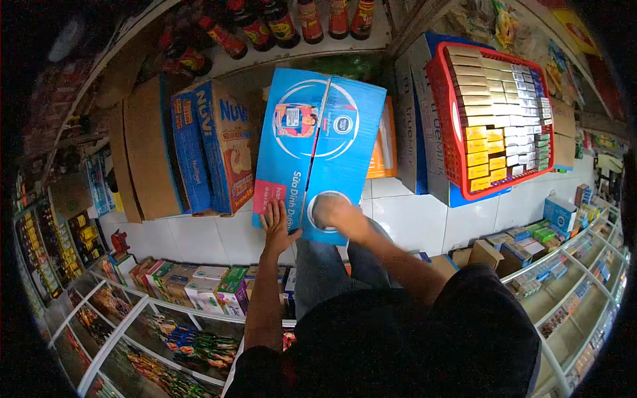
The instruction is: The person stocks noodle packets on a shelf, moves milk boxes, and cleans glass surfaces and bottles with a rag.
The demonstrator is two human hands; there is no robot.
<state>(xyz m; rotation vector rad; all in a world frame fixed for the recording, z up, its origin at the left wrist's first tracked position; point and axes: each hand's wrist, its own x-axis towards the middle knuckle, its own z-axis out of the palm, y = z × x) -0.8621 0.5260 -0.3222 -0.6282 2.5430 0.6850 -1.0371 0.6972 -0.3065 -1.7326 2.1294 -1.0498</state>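
A large blue carton (285,156) with white rings and a pink patch lies in front of me, a dark seam running along its top. My left hand (277,225) rests flat on its near left corner, fingers spread. Over the white circle near the carton's near edge is my right hand (334,213), blurred by motion. Its fingers are smeared, so whether it holds anything does not show.
Blue and orange Nuvi cartons (229,146) stand left of the blue carton. At the right, a red basket (458,156) of small boxes rests on cartons. Bottles (282,26) line the shelf beyond. Glass display cases (142,305) flank my body.
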